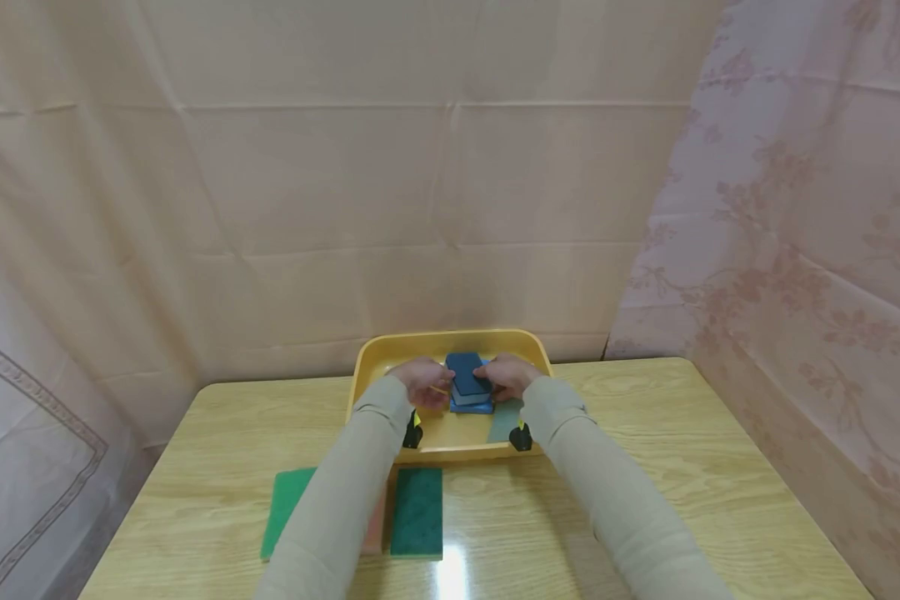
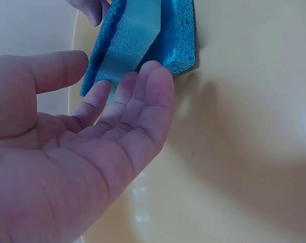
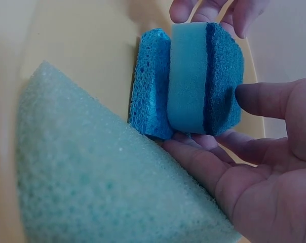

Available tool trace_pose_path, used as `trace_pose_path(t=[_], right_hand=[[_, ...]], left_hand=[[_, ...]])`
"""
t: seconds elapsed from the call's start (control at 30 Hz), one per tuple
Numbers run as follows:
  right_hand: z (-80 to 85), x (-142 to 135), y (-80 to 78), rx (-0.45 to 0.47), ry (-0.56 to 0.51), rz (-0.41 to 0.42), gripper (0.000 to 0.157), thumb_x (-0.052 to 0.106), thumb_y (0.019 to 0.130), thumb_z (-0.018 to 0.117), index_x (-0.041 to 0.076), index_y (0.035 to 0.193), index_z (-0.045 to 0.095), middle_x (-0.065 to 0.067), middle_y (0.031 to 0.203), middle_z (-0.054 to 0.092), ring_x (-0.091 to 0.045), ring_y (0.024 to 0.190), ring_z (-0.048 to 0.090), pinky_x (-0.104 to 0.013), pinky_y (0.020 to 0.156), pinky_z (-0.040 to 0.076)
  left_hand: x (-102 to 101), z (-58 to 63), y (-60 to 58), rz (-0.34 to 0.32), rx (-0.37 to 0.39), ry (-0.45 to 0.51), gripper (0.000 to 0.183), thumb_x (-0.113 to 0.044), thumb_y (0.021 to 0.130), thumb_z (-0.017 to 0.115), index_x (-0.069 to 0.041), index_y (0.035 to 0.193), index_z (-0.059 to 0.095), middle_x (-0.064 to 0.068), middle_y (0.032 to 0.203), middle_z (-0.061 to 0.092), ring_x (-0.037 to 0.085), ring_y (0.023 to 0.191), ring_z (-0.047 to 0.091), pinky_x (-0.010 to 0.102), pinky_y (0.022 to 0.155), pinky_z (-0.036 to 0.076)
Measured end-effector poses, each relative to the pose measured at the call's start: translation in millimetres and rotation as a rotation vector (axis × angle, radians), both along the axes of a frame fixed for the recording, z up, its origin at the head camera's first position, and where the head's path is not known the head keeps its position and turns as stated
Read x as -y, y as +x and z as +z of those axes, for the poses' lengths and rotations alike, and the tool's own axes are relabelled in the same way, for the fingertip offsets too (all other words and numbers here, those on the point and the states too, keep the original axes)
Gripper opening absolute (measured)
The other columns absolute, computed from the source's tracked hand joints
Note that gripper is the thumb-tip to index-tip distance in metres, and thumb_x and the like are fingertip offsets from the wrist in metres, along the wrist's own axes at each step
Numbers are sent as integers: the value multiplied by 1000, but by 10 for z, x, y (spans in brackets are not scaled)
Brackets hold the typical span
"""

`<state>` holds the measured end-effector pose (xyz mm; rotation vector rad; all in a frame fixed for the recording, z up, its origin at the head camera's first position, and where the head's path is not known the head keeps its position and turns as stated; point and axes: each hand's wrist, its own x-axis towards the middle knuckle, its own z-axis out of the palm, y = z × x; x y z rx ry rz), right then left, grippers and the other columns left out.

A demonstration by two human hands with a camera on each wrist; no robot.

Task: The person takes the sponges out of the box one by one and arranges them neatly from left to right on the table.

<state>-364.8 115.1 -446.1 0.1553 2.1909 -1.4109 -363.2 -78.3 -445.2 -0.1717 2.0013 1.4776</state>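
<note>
In the yellow tray [image 1: 450,442], a light-blue sponge with a dark-blue scouring face [image 3: 188,76] lies over a bright-blue porous sponge [image 3: 149,83]. My right hand [image 1: 512,375] holds the upper sponge at one end, its thumb on the dark face and fingers curled by the lower edge. Around the opposite end is my left hand [image 1: 423,381], loosely curved, with thumb and fingertips right at the sponge's edges. A pale-green sponge [image 3: 107,167] sits in the tray close to my right fingers.
On the wooden table [image 1: 217,467] in front of the tray lie a bright-green pad [image 1: 287,504], a pinkish pad [image 1: 375,529] partly hidden by the left sleeve, and a dark-green pad [image 1: 417,510]. A beige curtain [image 1: 330,208] hangs right behind the tray.
</note>
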Motion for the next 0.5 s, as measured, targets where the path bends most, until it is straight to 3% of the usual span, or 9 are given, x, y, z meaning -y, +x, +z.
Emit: trace_pose_path(t=[0.3, 0.5], right_hand=[[35, 2, 22, -1, -12, 3, 51, 19, 104, 56, -9, 145, 42, -21, 133, 54, -30, 112, 57, -45, 101, 51], [53, -12, 24, -49, -28, 8, 45, 16, 104, 56, -9, 141, 48, -22, 133, 57, -27, 108, 59, -45, 102, 49]], left_hand=[[0, 14, -3, 10, 16, 5, 33, -18, 106, 54, 0, 134, 53, 10, 108, 59, 21, 84, 62, 38, 92, 54], [-24, 63, -13, 9, -6, 14, 31, -17, 106, 54, 1, 132, 54, 9, 107, 57, 20, 83, 62, 38, 94, 54]])
